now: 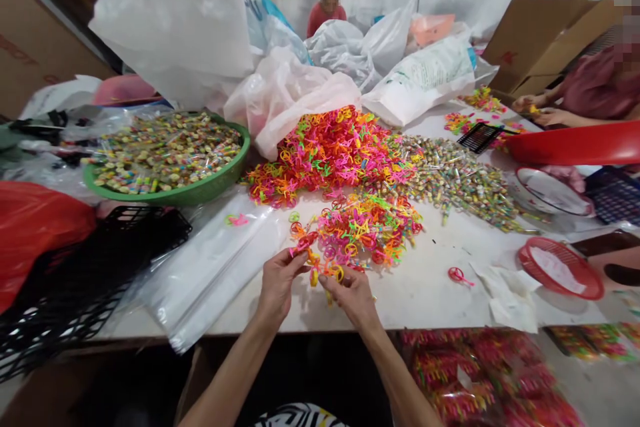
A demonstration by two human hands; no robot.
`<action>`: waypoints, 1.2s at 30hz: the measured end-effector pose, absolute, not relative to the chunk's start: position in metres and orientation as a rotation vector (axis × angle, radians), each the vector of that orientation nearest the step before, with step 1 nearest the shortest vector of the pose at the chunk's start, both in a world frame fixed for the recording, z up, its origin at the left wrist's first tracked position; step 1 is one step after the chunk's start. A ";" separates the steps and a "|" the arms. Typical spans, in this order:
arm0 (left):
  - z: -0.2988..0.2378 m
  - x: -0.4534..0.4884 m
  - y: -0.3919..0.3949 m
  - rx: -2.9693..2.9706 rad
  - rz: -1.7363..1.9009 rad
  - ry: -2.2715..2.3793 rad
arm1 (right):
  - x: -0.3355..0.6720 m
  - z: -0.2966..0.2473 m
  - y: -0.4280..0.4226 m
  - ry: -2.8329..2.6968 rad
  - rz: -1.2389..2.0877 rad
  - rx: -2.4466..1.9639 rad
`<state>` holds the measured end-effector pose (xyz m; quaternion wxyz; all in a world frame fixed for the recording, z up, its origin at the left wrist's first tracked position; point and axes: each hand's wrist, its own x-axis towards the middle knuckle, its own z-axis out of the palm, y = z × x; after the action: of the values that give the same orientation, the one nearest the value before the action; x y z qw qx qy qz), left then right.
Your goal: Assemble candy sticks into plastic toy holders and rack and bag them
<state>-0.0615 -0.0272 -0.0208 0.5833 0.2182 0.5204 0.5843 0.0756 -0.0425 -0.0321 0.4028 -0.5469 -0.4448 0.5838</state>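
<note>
My left hand (279, 285) is closed, its thumb and fingers pinching a pink-red plastic toy piece (306, 242) with a rounded end. Facing it, my right hand (354, 297) is closed around a yellow ring-ended plastic toy piece (338, 273). An orange-yellow piece (313, 260) shows between the hands; which hand bears it I cannot tell. Just beyond my fingers lies a small heap of mixed bright toy pieces (367, 227). Behind that rises a larger heap of pink, orange and red pieces (340, 153).
A green basin (173, 197) at left holds small wrapped candy tubes; more tubes (460, 180) spread at right. Clear plastic bags (215, 267) lie left of my hands, beside black crates (95, 260). A red basket (563, 270) stands right. Two people sit across the table.
</note>
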 end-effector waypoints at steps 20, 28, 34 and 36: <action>-0.027 -0.065 -0.028 1.318 1.204 1.364 | 0.082 0.020 -0.014 -2.354 0.600 -1.898; -0.028 -0.071 -0.019 1.343 1.025 1.182 | 0.083 0.010 -0.021 -2.263 0.718 -1.761; -0.036 -0.071 -0.028 1.030 1.290 1.261 | 0.082 -0.007 -0.023 -1.880 1.059 -1.673; -0.038 -0.070 -0.033 1.057 1.269 1.301 | 0.079 -0.010 -0.028 -1.905 0.995 -1.657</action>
<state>-0.0698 -0.0334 -0.0379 0.4967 0.4364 0.5370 0.5239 0.0789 -0.0283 -0.0103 0.2121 -0.5967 -0.6859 0.3584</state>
